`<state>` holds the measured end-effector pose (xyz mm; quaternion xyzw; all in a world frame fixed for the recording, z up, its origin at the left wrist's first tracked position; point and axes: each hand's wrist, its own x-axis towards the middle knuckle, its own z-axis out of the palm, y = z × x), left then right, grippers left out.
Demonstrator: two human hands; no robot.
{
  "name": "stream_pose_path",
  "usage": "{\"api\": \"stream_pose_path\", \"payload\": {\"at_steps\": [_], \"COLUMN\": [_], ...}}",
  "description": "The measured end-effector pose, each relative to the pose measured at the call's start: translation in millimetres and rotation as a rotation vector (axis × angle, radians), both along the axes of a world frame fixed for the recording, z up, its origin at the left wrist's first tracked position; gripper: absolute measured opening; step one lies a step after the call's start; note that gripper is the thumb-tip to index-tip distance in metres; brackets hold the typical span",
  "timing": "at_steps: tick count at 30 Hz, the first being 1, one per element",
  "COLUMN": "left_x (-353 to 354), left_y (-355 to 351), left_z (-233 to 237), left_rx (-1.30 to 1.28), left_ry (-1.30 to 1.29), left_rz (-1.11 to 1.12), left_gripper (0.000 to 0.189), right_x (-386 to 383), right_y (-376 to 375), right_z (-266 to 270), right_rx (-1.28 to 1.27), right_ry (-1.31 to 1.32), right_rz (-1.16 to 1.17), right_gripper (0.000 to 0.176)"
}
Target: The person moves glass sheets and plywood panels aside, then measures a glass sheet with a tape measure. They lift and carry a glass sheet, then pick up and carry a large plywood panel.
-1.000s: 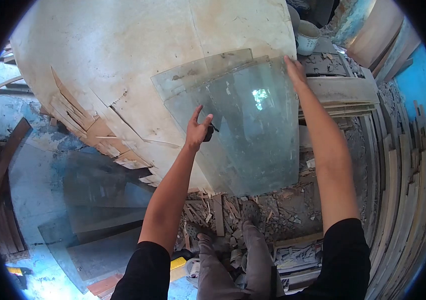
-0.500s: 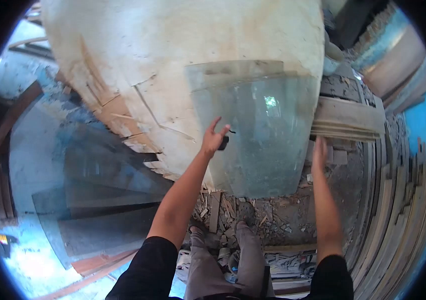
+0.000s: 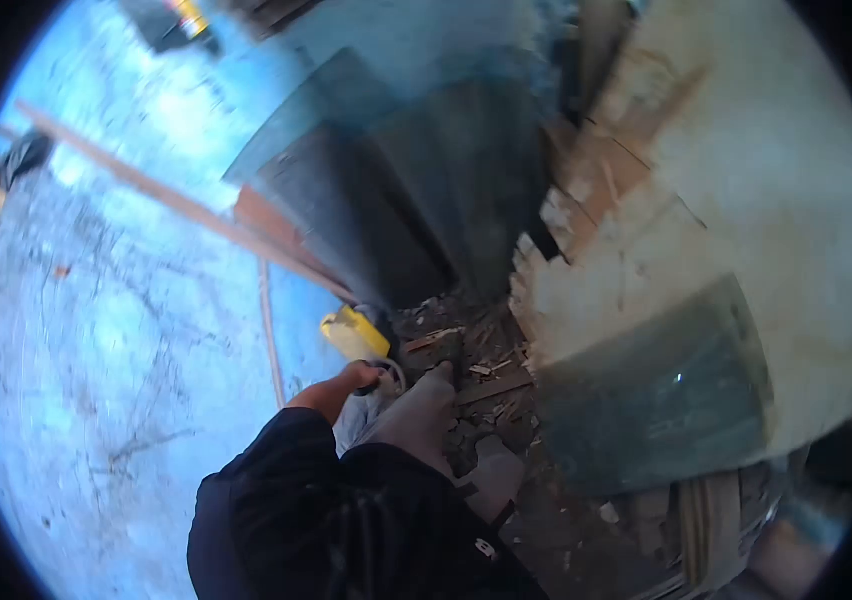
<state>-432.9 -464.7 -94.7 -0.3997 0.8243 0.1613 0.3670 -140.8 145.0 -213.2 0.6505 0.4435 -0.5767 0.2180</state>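
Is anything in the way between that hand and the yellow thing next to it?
Nothing visible. The left hand hangs right beside the yellow thing, with no gap I can make out, though the picture is blurred.

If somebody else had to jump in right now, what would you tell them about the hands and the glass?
Left hand: down low by the knee, right next to the yellow thing. It is too blurred to tell its grip or whether it touches.
Right hand: out of view.
Panes: they lean on the white board, with no hand on them.
Dark sheets: they lean further back, with wood scraps on the floor between.
Done: the panes are parked against the board.
Left: the yellow thing lies on the floor, not lifted.
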Motion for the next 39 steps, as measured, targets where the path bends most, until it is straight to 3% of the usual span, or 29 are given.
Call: {"api": "stream_pose_path", "payload": {"at_steps": [3,5,8,10,12,14,16,18,20,21,22,24,27,29,31,33,39], "left_x": [70,103,114,85,44,5,-54,-115,-154,-170,-186,-218,-249,-264,-272,-279,-284], "left_y": [-64,-82,-100,-104,-126,-172,-212,-260,-332,-372,-407,-447,-501,-518,-531,-544,-545], "left_z": [29,41,24,21,13,-20,-5,29,21,9,-3,29,48,63,57,49,33], "left_rx": [0.008,-0.109,-0.041,0.004,0.059,-0.007,0.042,0.004,-0.042,-0.091,-0.143,0.004,0.031,0.051,0.071,-0.028,-0.015], "left_ry": [-0.002,0.132,0.325,0.391,0.457,0.62,0.795,0.94,1.071,1.137,1.2,1.334,1.356,1.325,1.302,1.275,1.207], "left_rz": [0.259,0.41,0.643,0.725,0.809,0.682,0.799,0.823,0.689,0.641,0.594,0.708,0.736,0.724,0.716,0.58,0.661], "left_gripper": [0.068,0.064,0.062,0.063,0.064,0.063,0.064,0.068,0.076,0.081,0.087,0.092,0.096,0.097,0.097,0.094,0.089], "right_x": [-101,-183,-335,-442,-526,-587,-634,-676,-719,-732,-747,-778,-808,-826,-838,-848,-854], "right_y": [50,86,128,50,-3,-105,-222,-339,-453,-519,-575,-677,-808,-869,-909,-931,-945], "right_z": [-15,-29,-45,35,44,64,99,115,124,168,176,183,195,197,192,185,171], "right_rx": [0.115,0.252,0.583,0.803,0.711,0.738,0.382,0.335,0.287,0.188,0.154,-0.05,-0.082,-0.086,0.173,0.078,-0.055], "right_ry": [0.085,0.151,0.238,0.383,0.633,0.666,0.697,0.779,0.915,1.01,1.08,1.139,1.331,1.399,1.333,1.335,1.342], "right_rz": [0.224,0.376,0.658,0.815,0.955,0.924,0.835,1.002,1.15,1.252,1.296,1.335,1.398,1.38,1.397,1.406,1.439], "right_gripper": [0.07,0.068,0.064,0.057,0.058,0.054,0.05,0.053,0.055,0.056,0.057,0.059,0.071,0.077,0.085,0.084,0.068]}}
